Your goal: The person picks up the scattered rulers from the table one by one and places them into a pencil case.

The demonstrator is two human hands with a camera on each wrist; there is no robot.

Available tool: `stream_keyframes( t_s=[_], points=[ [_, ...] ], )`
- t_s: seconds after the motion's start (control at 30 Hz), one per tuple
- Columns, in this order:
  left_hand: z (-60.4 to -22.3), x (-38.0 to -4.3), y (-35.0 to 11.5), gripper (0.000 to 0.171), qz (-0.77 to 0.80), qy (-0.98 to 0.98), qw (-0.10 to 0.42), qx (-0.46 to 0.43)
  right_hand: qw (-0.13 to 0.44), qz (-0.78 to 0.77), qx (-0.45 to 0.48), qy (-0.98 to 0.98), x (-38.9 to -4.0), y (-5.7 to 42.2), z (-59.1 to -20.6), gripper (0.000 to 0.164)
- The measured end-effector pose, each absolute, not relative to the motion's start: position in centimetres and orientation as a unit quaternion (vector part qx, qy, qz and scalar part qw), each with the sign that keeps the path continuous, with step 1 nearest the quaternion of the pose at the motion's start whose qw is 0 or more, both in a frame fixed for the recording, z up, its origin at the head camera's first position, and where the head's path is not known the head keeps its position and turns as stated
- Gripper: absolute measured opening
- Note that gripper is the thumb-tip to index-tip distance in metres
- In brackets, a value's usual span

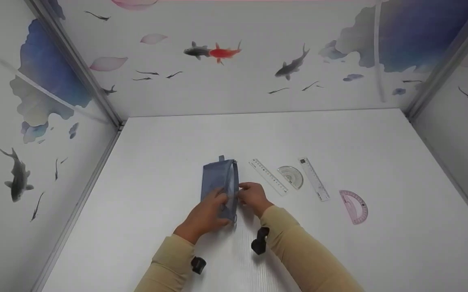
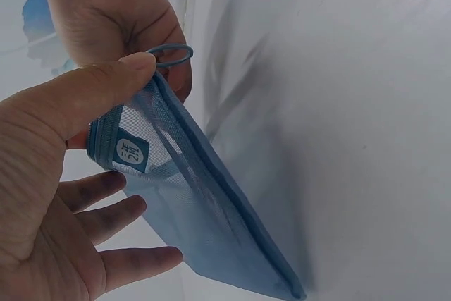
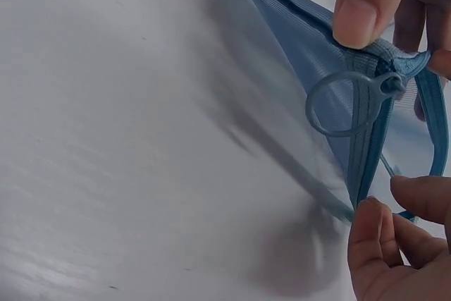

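Note:
A blue mesh zipper pouch (image 1: 213,178) stands tilted over the white table, its zipped mouth spread partly apart on the right side. My left hand (image 1: 205,213) grips the near end, thumb over the corner; in the left wrist view its other fingers lie spread along the mesh. My right hand (image 1: 254,197) pinches the mouth's right edge between thumb and fingers. A round zipper pull (image 3: 337,132) hangs at the near corner. A small label (image 2: 132,151) shows at the same end. No item is visible inside the pouch.
Right of the pouch lie a clear ruler (image 1: 269,177), a clear protractor (image 1: 292,177), a second clear ruler (image 1: 315,180) and a pink protractor (image 1: 363,209). White walls with painted fish enclose the table (image 1: 156,142) at the back and sides.

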State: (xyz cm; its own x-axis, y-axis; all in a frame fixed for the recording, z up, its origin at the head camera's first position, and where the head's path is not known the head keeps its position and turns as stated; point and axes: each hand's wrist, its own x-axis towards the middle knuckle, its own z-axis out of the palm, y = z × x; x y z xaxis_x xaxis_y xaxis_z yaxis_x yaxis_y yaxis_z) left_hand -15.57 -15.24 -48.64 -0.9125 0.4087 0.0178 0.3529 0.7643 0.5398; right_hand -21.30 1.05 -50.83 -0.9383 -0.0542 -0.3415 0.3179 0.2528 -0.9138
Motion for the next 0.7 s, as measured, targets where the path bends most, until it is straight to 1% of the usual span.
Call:
stream_keyframes(
  t_s=[0.5, 0.7],
  points=[
    [-48.8, -15.7, -15.1, 0.042, 0.270, 0.938, 0.045, 0.212, 0.125, -0.627, 0.068, 0.766, -21.4, 2.1, -50.9, 0.040],
    [-48.9, -15.7, -14.9, 0.043, 0.263, 0.942, 0.057, 0.200, 0.126, -0.637, 0.074, 0.757, -21.4, 2.8, -50.9, 0.039]
  ],
)
